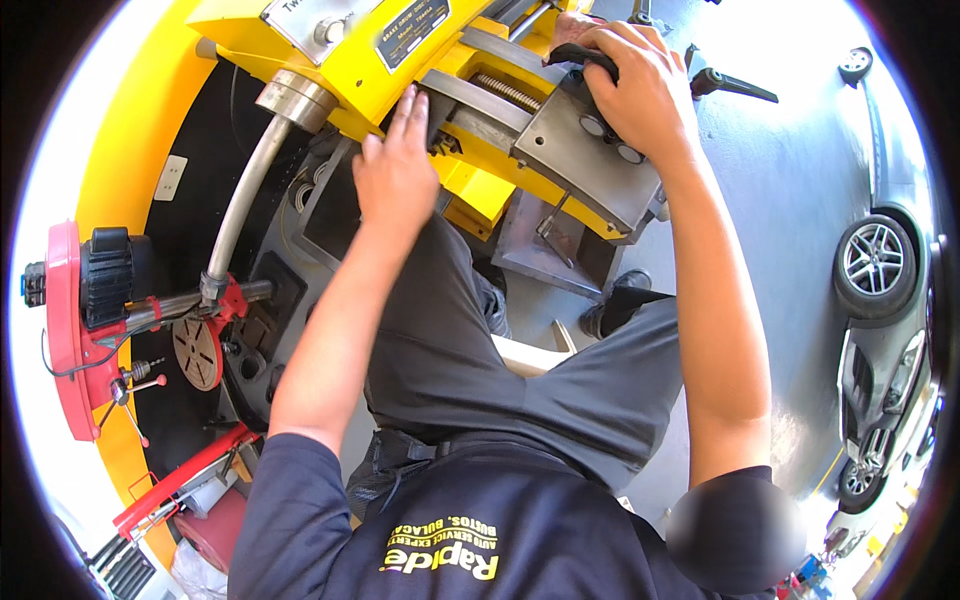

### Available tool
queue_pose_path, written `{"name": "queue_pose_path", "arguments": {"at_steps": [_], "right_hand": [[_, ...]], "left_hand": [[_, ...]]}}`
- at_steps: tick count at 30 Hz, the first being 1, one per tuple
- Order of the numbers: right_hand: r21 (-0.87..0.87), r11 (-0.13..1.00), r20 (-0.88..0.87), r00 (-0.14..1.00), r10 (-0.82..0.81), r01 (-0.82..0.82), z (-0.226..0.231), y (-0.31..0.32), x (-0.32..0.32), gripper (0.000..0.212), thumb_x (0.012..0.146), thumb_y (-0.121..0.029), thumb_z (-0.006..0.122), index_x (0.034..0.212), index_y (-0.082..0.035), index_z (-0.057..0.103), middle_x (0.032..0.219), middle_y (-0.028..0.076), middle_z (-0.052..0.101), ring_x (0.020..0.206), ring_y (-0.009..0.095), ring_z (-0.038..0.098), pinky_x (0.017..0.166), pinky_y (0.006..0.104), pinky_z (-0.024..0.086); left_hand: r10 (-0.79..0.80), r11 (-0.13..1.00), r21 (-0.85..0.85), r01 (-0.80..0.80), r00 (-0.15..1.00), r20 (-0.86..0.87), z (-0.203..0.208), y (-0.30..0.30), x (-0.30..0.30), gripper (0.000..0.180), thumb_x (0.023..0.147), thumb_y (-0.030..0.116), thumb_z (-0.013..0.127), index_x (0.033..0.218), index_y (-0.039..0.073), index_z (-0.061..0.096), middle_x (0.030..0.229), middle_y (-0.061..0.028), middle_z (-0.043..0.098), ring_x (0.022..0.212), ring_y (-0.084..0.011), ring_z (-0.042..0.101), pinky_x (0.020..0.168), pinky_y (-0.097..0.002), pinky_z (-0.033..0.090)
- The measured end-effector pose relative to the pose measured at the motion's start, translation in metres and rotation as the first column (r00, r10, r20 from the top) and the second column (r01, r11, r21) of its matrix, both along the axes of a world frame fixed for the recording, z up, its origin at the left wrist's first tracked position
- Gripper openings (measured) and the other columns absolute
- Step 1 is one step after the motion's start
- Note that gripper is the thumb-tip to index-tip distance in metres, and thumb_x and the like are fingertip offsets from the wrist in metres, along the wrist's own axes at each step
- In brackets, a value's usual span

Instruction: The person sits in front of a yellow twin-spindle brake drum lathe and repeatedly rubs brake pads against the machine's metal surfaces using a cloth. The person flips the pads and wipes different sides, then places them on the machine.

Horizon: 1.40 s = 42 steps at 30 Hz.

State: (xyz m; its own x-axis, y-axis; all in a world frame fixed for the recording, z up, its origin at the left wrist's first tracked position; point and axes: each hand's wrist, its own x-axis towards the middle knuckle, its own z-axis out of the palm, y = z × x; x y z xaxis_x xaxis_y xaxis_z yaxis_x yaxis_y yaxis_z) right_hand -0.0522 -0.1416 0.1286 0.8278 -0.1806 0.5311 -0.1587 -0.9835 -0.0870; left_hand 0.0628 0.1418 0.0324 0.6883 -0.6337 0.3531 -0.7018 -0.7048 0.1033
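A yellow brake lathe (360, 70) stands in front of me at the top of the view. My left hand (398, 170) has its fingers stretched out, the tips touching the near end of the grey metal slide rail (475, 100). My right hand (645, 85) is curled over a black lever handle (582, 60) on the grey carriage block (580, 150); some of its fingertips are hidden. Between the hands a threaded lead screw (507, 91) shows in the slide. Black clamp levers (735, 85) stick out to the right of my right hand.
A grey metal tray (560, 245) sits below the lathe. Left of it a steel pipe (245, 205) curves down near a red drill press (75, 330). My legs straddle a pale seat (530, 355). A grey car (880, 370) and a loose-looking wheel (875, 266) are at the right.
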Motion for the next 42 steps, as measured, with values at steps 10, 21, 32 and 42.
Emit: {"name": "queue_pose_path", "arguments": {"at_steps": [10,21,32,42], "right_hand": [[0.005,0.999,-0.001,0.999,-0.035,0.035,-0.005,0.002,0.001,0.035,0.097,-0.024,0.064,0.128,-0.015,0.078,0.134,0.008,0.074,0.138,0.032,0.061,0.122,0.0514,0.043],[-0.004,1.000,0.010,1.000,-0.024,0.024,-0.003,-0.003,0.001,0.036,0.098,-0.023,0.065,0.130,-0.015,0.078,0.137,0.006,0.074,0.139,0.032,0.060,0.120,0.0537,0.043],[0.008,1.000,-0.014,0.999,-0.030,0.031,-0.002,-0.002,0.000,0.036,0.097,-0.022,0.065,0.129,-0.015,0.078,0.135,0.007,0.075,0.139,0.032,0.061,0.120,0.0534,0.043],[0.015,1.000,0.034,0.999,-0.005,0.005,-0.005,0.002,0.001,0.035,0.097,-0.022,0.066,0.128,-0.016,0.079,0.138,0.006,0.075,0.139,0.031,0.062,0.120,0.0530,0.043]], "left_hand": [[-0.139,0.987,-0.088,0.133,0.988,-0.066,-0.001,-0.004,-0.024,0.066,0.093,0.005,0.058,0.157,0.021,0.063,0.169,0.0042,0.056,0.095,-0.0343,0.071,0.088,-0.0458,0.061],[-0.136,0.990,0.001,0.141,0.960,-0.245,0.022,-0.007,-0.036,0.077,0.089,-0.003,0.057,0.163,0.014,0.054,0.172,-0.0047,0.051,0.112,-0.0406,0.070,0.104,-0.0483,0.056],[-0.156,0.987,-0.070,0.143,0.960,-0.233,0.018,-0.001,0.005,0.080,0.088,-0.005,0.060,0.165,0.016,0.052,0.175,-0.0058,0.048,0.117,-0.0408,0.069,0.109,-0.0468,0.055],[-0.029,0.999,-0.014,0.030,0.999,0.032,-0.002,0.002,0.011,0.069,0.094,0.005,0.058,0.162,0.016,0.058,0.171,0.0001,0.054,0.091,-0.0329,0.069,0.087,-0.0411,0.060]]}}
